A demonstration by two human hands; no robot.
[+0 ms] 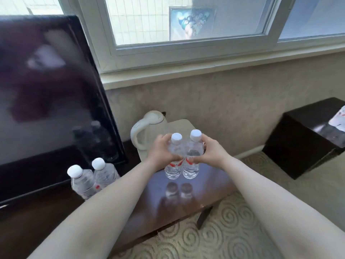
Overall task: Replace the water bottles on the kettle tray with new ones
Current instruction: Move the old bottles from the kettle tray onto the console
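Note:
Two clear water bottles with white caps are held side by side, upright, above the dark glossy table (205, 186). My left hand (162, 153) grips the left bottle (174, 165) and my right hand (208, 153) grips the right bottle (191, 166). Their reflections show on the tabletop below them. Behind them a white kettle (147, 131) stands on a cream tray (182, 126). Two more capped water bottles stand at the left in front of the TV, one nearer (81, 182) and one just behind it (104, 172).
A large black TV (46, 101) leans at the left on a dark stand. A window and sill run along the back wall. A dark cabinet (306, 135) sits at the right. Patterned carpet (224, 230) lies below the table's front edge.

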